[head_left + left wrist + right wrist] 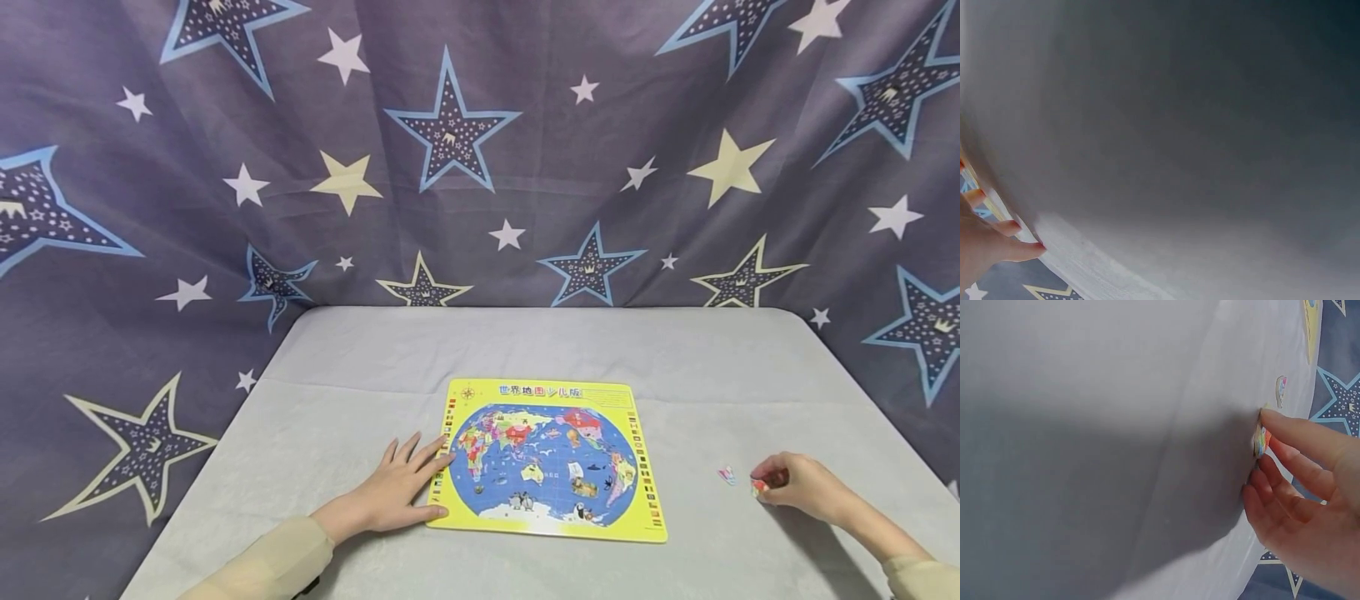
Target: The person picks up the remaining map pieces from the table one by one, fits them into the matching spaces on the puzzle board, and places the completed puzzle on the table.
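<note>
A yellow-bordered world map board (551, 529) lies flat on the grey cloth. My left hand (393, 492) rests at its left border with fingers spread and straight; the left wrist view catches only part of that hand (988, 240). Off to the right of the board, my right hand (806, 492) pinches a small colourful piece (758, 488) between thumb and fingers. In the right wrist view this piece (1261, 441) shows red, yellow and blue, partly covered by the fingers. A second small piece (727, 475), pink and pale blue, lies on the cloth just left of that hand.
Grey cloth (360, 350) covers the table, with a soft crease running across it. Behind and at both sides hangs a dark curtain (525, 192) printed with stars, meeting the table's far edge.
</note>
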`<control>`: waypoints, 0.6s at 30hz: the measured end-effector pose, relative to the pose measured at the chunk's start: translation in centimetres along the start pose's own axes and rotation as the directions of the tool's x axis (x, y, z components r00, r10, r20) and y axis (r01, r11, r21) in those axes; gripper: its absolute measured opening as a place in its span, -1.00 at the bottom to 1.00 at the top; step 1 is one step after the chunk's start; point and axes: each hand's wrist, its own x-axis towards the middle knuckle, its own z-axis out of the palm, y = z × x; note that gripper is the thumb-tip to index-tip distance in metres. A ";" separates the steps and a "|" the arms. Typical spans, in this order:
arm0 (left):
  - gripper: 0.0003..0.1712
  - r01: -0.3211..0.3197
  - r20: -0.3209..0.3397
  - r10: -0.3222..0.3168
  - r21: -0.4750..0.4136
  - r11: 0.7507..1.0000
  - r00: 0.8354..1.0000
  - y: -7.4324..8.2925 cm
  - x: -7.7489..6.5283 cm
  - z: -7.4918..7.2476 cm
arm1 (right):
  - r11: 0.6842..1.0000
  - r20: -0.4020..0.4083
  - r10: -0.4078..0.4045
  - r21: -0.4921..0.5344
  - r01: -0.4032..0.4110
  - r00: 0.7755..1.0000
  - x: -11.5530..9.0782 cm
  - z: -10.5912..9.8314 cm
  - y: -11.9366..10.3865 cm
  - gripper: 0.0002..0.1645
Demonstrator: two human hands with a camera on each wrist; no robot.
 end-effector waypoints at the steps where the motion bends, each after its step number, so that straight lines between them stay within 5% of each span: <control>1: -0.14 -0.002 -0.002 0.002 -0.001 1.000 1.000 0.0 0.0 0.0 | 1.000 -0.001 -0.002 0.003 0.002 1.000 0.0 0.0 0.0 -0.76; 18: -0.14 0.005 0.000 -0.005 -0.006 1.000 1.000 -0.1 0.0 0.1 | 0.977 -0.007 -0.157 0.144 0.157 0.988 -0.2 0.2 0.3 -0.78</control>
